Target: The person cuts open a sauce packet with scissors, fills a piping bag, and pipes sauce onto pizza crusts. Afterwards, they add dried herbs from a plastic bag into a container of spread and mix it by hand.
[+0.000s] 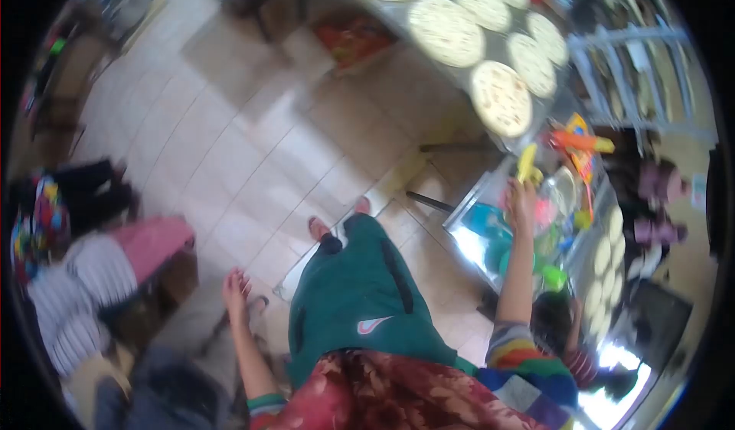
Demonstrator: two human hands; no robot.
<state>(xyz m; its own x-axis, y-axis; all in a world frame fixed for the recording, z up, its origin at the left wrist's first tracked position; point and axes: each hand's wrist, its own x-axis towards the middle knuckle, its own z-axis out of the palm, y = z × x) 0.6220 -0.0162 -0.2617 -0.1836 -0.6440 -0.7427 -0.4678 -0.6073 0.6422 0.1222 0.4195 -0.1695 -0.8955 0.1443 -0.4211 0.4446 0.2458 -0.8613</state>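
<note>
Flatbreads (446, 32) on the table (496, 47), ahead right; a rack (628, 34) beyond, floor (245, 124) to the left.

Ahead of the left hand (236, 286), a wide passage runs over the tiled floor (245, 147); the person's green trousers (360, 300) bound it on the right. A teal plastic item (488, 227), a pink item (545, 213) and an orange packet (570, 141) crowd the metal tabletop (465, 242) around the right hand (522, 202), whose yellow item (526, 162) juts forward. Beyond, flatbreads (446, 32) obstruct low reaching; overhead there is room.
</note>
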